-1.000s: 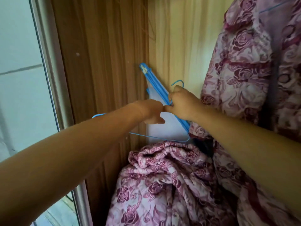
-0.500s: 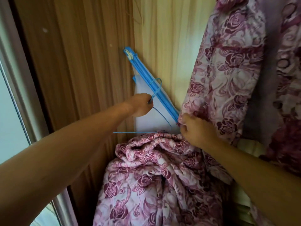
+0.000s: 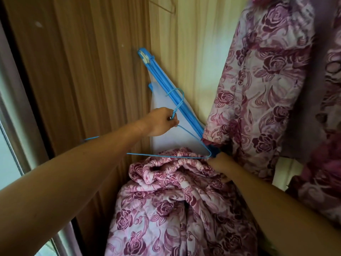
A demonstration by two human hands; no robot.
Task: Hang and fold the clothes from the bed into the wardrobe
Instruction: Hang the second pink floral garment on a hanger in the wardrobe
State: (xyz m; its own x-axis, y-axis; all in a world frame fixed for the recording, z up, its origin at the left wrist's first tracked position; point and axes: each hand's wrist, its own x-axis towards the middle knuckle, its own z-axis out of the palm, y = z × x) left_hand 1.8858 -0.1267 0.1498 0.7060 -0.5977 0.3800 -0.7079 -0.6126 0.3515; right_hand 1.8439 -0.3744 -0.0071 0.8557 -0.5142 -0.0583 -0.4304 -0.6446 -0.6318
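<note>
My left hand (image 3: 160, 121) grips the neck of a thin blue wire hanger (image 3: 166, 155) just below its hook. The hanger hangs level over a crumpled pink rose-print garment (image 3: 166, 204) that stands bunched in the wardrobe corner. My right hand (image 3: 220, 162) rests at the hanger's right corner, fingers closed on the top edge of that garment. A second rose-print garment (image 3: 262, 85) hangs at the right, against the wardrobe's back panel.
A folded blue-framed white object (image 3: 173, 100) leans in the corner behind the hanger. The brown wooden side wall (image 3: 88, 74) of the wardrobe is at the left, with a sliding door frame (image 3: 14, 115) beside it. A bare wire hanger (image 3: 166, 6) shows at the top.
My right hand dropped from the hanger's neck down to the bunched garment's top edge. My left hand kept the hanger's neck and the hanger swung out level over the garment.
</note>
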